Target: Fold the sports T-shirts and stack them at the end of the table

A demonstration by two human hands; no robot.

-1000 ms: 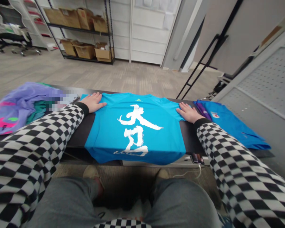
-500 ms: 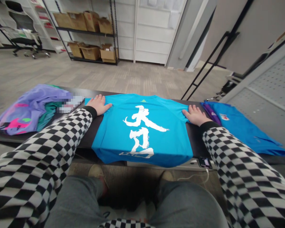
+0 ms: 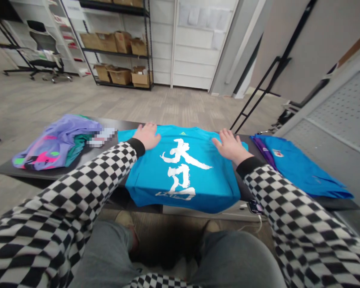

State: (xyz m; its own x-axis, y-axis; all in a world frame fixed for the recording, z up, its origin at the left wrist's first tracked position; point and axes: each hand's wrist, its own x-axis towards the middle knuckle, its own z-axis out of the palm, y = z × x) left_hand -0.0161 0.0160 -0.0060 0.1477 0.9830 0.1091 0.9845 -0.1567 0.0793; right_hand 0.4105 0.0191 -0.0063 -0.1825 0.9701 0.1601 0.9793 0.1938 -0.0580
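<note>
The blue T-shirt [image 3: 150, 176] lay print-up across the worktop [image 3: 10, 170], its hem drooping over the near edge. The left hand [image 3: 148, 137] and right hand [image 3: 231, 147] were well apart at its shoulders, fingers spread, gripping nothing; whether they pressed the cloth could not be told. Light, even palm strokes would have suited such thin fabric, without dragging the shoulders askew. Half a second earlier, both hands were farther out, at the sleeves. Purple clothing [image 3: 60, 134] lay off to the left.
</note>
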